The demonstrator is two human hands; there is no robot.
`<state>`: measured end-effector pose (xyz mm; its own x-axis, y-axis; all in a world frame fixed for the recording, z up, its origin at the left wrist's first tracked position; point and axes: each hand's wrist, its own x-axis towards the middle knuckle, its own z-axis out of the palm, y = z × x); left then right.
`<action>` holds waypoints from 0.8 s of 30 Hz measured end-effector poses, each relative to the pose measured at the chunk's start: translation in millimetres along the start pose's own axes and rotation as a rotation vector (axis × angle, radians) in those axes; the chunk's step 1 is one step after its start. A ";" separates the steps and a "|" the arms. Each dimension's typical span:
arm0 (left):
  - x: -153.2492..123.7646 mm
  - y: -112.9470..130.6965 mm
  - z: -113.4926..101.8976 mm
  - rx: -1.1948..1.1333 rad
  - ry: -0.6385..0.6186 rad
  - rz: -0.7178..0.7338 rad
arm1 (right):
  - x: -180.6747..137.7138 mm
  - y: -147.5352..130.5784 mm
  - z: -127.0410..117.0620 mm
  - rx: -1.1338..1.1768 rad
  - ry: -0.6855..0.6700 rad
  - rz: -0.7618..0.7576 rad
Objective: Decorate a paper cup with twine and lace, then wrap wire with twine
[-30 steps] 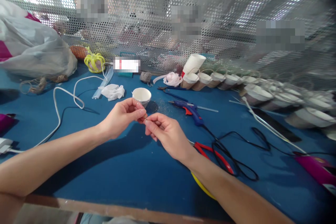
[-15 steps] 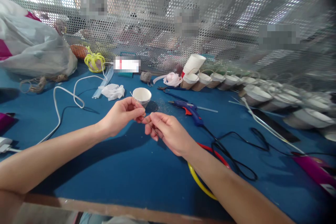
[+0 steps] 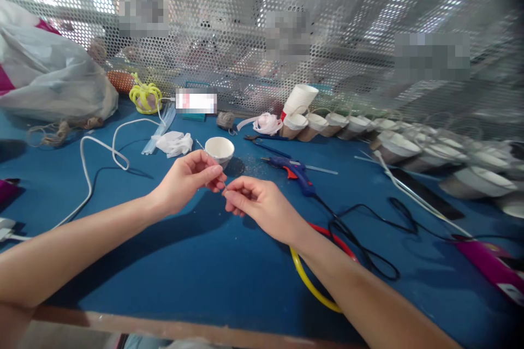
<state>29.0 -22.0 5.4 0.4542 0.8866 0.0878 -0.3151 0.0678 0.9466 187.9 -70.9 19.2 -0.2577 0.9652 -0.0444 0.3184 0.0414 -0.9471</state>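
- Hands (image 3: 184, 182) are meeting over the worktop (image 3: 172, 289), a strand (image 3: 200, 145) running between them, just in front of a cup (image 3: 219, 148).
- A glue gun (image 3: 301, 177) is lying to the cup's right, pliers (image 3: 271, 147) resting behind it, its cord (image 3: 326, 206) trailing toward the near right.
- Pots (image 3: 395, 147) are standing in rows along the right rear.
- At far left, a bag (image 3: 53, 73) is sitting behind some twine (image 3: 61, 132).
- A screen (image 3: 229, 22) is standing behind the worktop.

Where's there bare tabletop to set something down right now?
Widest: the blue table between left forearm and yellow handle, down to its wooden front edge. Smaller: between the white cable and left hand. Crowded: back right, with rows of white-rimmed cups, and around the glue gun and black cord.
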 end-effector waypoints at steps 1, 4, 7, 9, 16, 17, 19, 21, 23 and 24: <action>-0.2 0.4 0.1 0.008 -0.006 0.006 | 0.2 0.6 -0.4 0.018 -0.017 0.008; -0.9 2.3 0.8 0.059 -0.008 0.033 | 1.0 2.9 -0.9 0.058 -0.044 0.028; -2.1 5.2 1.9 0.153 -0.006 0.069 | 1.9 6.6 -0.4 0.059 -0.046 0.037; -2.5 7.0 2.4 0.212 -0.003 0.086 | 2.6 9.4 -0.2 0.045 -0.040 0.045; 3.8 13.2 -2.3 0.142 0.067 0.077 | 5.4 11.8 -3.6 0.157 -0.042 0.026; 4.8 13.9 -3.4 0.124 0.075 0.066 | 5.5 11.3 -4.1 0.172 -0.054 0.024; 5.9 14.8 -4.9 0.100 0.081 0.039 | 5.2 10.6 -4.6 0.184 -0.077 0.023; 5.7 14.9 -5.2 0.092 0.082 0.022 | 4.6 9.8 -4.4 0.162 -0.083 0.023; 4.5 14.3 -4.5 0.099 0.081 0.030 | 3.8 8.5 -3.6 0.117 -0.064 0.015; 3.8 13.8 -4.0 0.106 0.080 0.040 | 3.5 7.7 -3.1 0.091 -0.054 0.011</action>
<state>23.0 -15.9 17.6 0.3737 0.9216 0.1050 -0.2398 -0.0133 0.9707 192.3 -66.4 12.7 -0.3039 0.9501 -0.0699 0.2384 0.0048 -0.9712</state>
